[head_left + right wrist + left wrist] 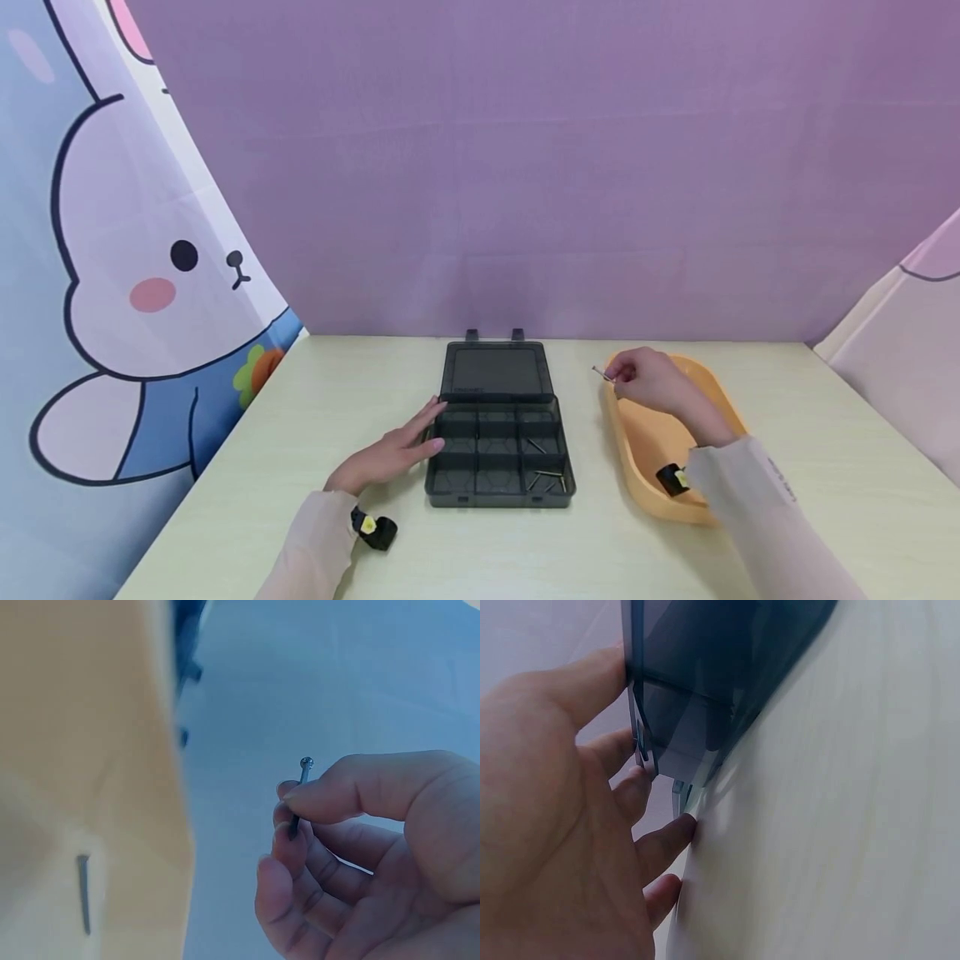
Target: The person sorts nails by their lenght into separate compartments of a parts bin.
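Note:
Between the thumb and fingertips of my right hand point(660, 385) is a thin metal screw point(303, 775), its round head up in the right wrist view. That hand is over the left far rim of the orange tray point(632, 467). Another screw point(84, 894) lies inside the tray. My left hand point(390, 457) rests against the left side of a dark, see-through compartment box point(498, 501), fingers extended. The box's lid point(497, 368) is folded back. Several screws point(551, 475) lie in its near right compartment, and a screw point(536, 446) lies in the one behind.
The box and tray stand side by side on a pale wooden table point(375, 367), with a strip of tabletop between them. A purple cloth point(480, 183) hangs behind the table. At the left hangs a cloth printed with a cartoon rabbit point(135, 225).

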A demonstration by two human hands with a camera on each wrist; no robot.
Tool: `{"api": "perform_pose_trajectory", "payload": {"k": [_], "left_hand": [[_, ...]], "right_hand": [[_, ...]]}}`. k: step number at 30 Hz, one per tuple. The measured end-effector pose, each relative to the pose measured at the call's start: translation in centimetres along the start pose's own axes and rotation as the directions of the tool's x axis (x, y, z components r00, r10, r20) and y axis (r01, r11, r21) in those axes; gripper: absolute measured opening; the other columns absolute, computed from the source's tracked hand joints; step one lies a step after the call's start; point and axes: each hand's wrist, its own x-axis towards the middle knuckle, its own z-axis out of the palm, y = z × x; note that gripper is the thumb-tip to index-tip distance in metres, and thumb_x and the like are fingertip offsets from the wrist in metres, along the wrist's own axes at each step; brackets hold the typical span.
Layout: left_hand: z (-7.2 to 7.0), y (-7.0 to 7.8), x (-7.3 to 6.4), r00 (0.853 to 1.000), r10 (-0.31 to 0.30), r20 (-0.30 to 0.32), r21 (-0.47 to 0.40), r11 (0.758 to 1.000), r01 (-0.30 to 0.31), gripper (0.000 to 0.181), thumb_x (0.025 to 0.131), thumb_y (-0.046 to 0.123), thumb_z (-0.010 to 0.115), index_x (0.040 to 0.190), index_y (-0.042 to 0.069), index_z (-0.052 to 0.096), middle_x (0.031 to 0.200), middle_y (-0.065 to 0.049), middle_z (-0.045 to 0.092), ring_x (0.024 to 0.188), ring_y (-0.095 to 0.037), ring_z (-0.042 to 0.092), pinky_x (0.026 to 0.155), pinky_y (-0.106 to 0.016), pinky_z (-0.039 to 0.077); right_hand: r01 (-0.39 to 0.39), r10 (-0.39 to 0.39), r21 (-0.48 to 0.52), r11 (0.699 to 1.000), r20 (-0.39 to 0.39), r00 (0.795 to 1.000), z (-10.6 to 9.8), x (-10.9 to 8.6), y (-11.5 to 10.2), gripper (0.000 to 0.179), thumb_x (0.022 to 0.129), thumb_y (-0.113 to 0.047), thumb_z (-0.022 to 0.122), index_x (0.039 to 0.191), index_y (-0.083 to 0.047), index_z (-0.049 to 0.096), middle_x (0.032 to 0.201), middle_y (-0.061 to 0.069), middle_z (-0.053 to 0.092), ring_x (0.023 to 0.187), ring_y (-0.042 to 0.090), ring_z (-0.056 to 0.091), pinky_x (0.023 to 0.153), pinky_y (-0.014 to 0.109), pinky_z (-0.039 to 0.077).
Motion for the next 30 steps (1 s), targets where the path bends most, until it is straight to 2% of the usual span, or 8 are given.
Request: {"api": "perform_pose_trajectory", "payload": {"k": [13, 19, 25, 30], "left_hand": [[-0.1, -0.1, 0.1, 1.000, -0.008, 0.001, 0.007, 1.000, 0.008, 0.065, 0.100, 0.043, 0.042, 0.155, 0.025, 0.011, 0.162, 0.001, -0.002, 0.147, -0.035, 0.010, 0.112, -0.063, 0.015], [0.0, -0.1, 0.2, 1.000, -0.008, 0.004, 0.003, 1.000, 0.008, 0.065, 0.100, 0.043, 0.043, 0.155, 0.026, 0.012, 0.162, 0.002, -0.001, 0.147, -0.035, 0.011, 0.112, -0.063, 0.015], [0.0, -0.1, 0.3, 1.000, -0.008, 0.007, 0.002, 1.000, 0.008, 0.065, 0.100, 0.044, 0.043, 0.155, 0.026, 0.012, 0.162, 0.003, -0.002, 0.147, -0.034, 0.010, 0.112, -0.063, 0.015], [-0.1, 0.0, 0.1, 1.000, 0.001, 0.014, -0.001, 1.000, -0.001, 0.066, 0.101, 0.042, 0.042, 0.155, 0.023, 0.011, 0.162, -0.001, -0.003, 0.147, -0.036, 0.009, 0.112, -0.063, 0.016]], "right_hand": [[0.033, -0.035, 0.082, 0.996, 0.020, 0.999, 2.1, 0.5, -3.2, 0.014, 0.082, 0.002, 0.058, 0.092, 0.002, 0.067, 0.077, 0.006, 0.060, 0.068, 0.016, 0.050, 0.060, 0.028, 0.044], [0.044, -0.049, 0.119, 0.992, 0.038, 0.998, 3.1, 0.4, -4.0, 0.015, 0.082, 0.005, 0.058, 0.093, 0.002, 0.067, 0.076, 0.006, 0.059, 0.068, 0.015, 0.050, 0.059, 0.027, 0.045], [0.059, -0.061, 0.125, 0.990, 0.017, 0.998, 3.7, 0.3, -4.6, 0.015, 0.081, 0.006, 0.059, 0.091, 0.001, 0.067, 0.075, 0.005, 0.060, 0.067, 0.014, 0.051, 0.058, 0.025, 0.045], [0.085, -0.089, 0.145, 0.986, 0.023, 0.996, 4.5, 0.4, -4.9, 0.013, 0.080, 0.006, 0.060, 0.090, 0.000, 0.068, 0.073, 0.004, 0.059, 0.065, 0.012, 0.050, 0.057, 0.023, 0.044]]}}
